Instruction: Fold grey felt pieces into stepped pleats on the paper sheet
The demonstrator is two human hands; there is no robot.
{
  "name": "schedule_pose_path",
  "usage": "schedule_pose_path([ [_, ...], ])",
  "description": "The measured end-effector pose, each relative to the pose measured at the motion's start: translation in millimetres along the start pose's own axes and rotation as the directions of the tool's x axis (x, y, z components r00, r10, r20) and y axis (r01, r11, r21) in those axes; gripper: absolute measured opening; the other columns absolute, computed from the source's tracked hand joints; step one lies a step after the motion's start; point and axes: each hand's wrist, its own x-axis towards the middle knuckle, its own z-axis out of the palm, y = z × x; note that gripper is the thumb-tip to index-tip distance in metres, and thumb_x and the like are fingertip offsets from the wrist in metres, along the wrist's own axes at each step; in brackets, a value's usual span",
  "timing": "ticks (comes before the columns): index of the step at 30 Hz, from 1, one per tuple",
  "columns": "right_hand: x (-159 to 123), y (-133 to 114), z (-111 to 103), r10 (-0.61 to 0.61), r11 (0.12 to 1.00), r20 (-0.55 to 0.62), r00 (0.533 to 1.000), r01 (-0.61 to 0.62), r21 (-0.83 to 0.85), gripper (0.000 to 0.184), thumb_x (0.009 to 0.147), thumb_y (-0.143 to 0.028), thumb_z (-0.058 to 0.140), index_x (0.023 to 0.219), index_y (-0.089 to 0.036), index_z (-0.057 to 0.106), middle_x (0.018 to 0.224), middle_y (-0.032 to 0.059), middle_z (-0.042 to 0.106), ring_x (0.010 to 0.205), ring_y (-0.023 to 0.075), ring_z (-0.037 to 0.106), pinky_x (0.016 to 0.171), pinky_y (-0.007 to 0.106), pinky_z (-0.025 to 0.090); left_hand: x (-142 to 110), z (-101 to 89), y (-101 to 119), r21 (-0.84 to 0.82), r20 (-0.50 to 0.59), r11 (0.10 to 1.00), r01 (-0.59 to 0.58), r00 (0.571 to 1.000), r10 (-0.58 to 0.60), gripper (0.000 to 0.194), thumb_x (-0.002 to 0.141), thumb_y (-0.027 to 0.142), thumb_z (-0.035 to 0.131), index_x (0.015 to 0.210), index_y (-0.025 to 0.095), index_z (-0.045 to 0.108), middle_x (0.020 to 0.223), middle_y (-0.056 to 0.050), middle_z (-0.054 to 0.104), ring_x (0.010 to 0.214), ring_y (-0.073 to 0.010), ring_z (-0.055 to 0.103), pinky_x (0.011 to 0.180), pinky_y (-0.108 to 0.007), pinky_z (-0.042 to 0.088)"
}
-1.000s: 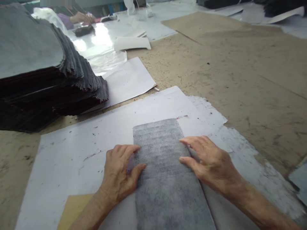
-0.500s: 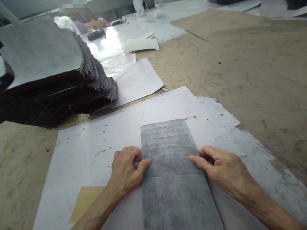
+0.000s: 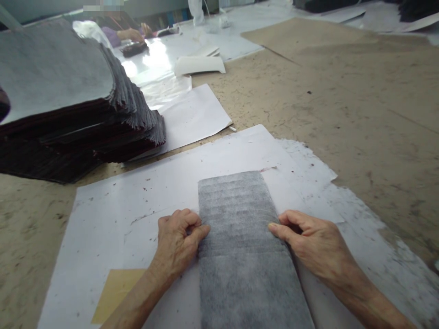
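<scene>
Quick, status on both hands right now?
Left hand: closed, thumb and curled fingers pinching the left edge of the grey strip.
Right hand: closed, pinching the same strip's right edge.

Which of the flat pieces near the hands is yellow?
The small sheet partly hidden by the left forearm; the long strip is grey, and the large sheet beneath both is white.

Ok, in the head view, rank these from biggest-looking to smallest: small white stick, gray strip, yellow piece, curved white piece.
1. Gray strip, even though the frame cuts it off
2. Yellow piece, partly covered
3. Curved white piece
4. Small white stick
</scene>
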Motion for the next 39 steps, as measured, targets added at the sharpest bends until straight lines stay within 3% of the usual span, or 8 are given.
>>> schedule_pose_path([
  [12,5.6,2.9,1.4,-0.017,0.998,0.008,1.0,0.018,-0.066,0.026,0.065,-0.041,0.057,0.051,-0.021,0.047,0.044,-0.0054,0.042,0.041,0.0107,0.041,0.04,0.022,0.03,-2.6,5.8,-0.6,0.173,-0.032,0.981,-0.082,0.996,0.089,0.024,0.074,0.027,0.055,0.053,0.018,0.046,0.057,0.003,0.047,0.063,-0.0146,0.047,0.064,-0.031,0.035],
  [16,0.1,3.5,0.4,-0.127,0.974,-0.143,0.982,0.096,-0.206,0.021,0.072,-0.041,0.058,0.07,-0.021,0.056,0.061,0.0001,0.058,0.053,0.0169,0.055,0.046,0.027,0.044,-11.7,4.9,-4.8,0.225,-0.151,0.973,-0.05,0.985,0.086,0.018,0.077,0.035,0.058,0.071,0.018,0.055,0.072,-0.001,0.056,0.073,-0.0191,0.052,0.073,-0.039,0.041],
  [20,-20.5,-15.4,-5.0,-0.559,0.789,-0.279,0.78,0.397,-0.469,0.043,0.089,-0.039,0.044,0.119,-0.009,0.051,0.115,0.0167,0.057,0.107,0.03,0.053,0.087,0.043,0.046,-36.1,6.0,-14.8,0.209,-0.326,0.976,-0.064,0.936,0.132,0.039,0.087,0.038,0.044,0.119,0.016,0.049,0.117,-0.011,0.054,0.11,-0.0247,0.048,0.093,-0.046,0.04],
  [23,-39.0,-22.9,7.4,-0.716,0.651,-0.116,0.689,0.598,-0.468,0.06,0.09,-0.043,0.044,0.136,-0.007,0.033,0.138,0.0175,0.037,0.129,0.0332,0.029,0.105,0.052,0.028,-57.9,13.3,-18.5,0.27,-0.309,0.959,-0.091,0.935,0.176,0.05,0.091,0.032,0.038,0.137,0.017,0.029,0.14,-0.012,0.037,0.129,-0.0232,0.033,0.104,-0.046,0.033],
  [26,-50.0,-13.3,30.8,-0.805,0.471,0.144,0.575,0.768,-0.433,0.059,0.09,-0.051,0.04,0.136,-0.013,0.037,0.14,0.0116,0.036,0.13,0.0319,0.027,0.105,0.055,0.024,-72.0,22.4,-15.8,0.36,-0.254,0.919,-0.158,0.932,0.26,0.057,0.091,0.027,0.037,0.143,0.016,0.015,0.148,-0.012,0.023,0.136,-0.0217,0.022,0.109,-0.045,0.027],
  [32,-57.2,-9.0,35.3,-0.791,0.472,0.175,0.587,0.766,-0.435,0.061,0.088,-0.049,0.045,0.133,-0.009,0.04,0.142,0.0142,0.032,0.131,0.0329,0.025,0.105,0.056,0.022,-76.4,30.2,-6.5,0.483,-0.178,0.829,-0.282,0.895,0.408,0.063,0.09,0.028,0.038,0.143,0.009,0.009,0.148,-0.016,0.022,0.138,-0.0245,0.017,0.112,-0.046,0.019],
  [36,-67.3,-10.6,29.6,-0.801,0.487,0.133,0.584,0.765,-0.423,0.062,0.087,-0.048,0.047,0.134,-0.008,0.039,0.142,0.0155,0.03,0.131,0.0352,0.023,0.106,0.059,0.015,-77.8,35.8,-11.4,0.548,-0.063,0.748,-0.374,0.873,0.483,0.071,0.089,0.042,0.038,0.142,0.003,0.011,0.148,-0.019,0.021,0.138,-0.0288,0.015,0.112,-0.047,0.016],
  [39,-72.1,-1.3,36.6,-0.777,0.478,0.208,0.594,0.772,-0.42,0.061,0.086,-0.045,0.05,0.136,-0.013,0.037,0.143,0.0132,0.029,0.132,0.0342,0.023,0.105,0.06,0.016,-79.4,41.7,-17.5,0.591,0.031,0.68,-0.433,0.855,0.517,0.079,0.086,0.052,0.039,0.141,0.001,0.015,0.146,-0.02,0.025,0.137,-0.0289,0.016,0.112,-0.045,0.014],
])
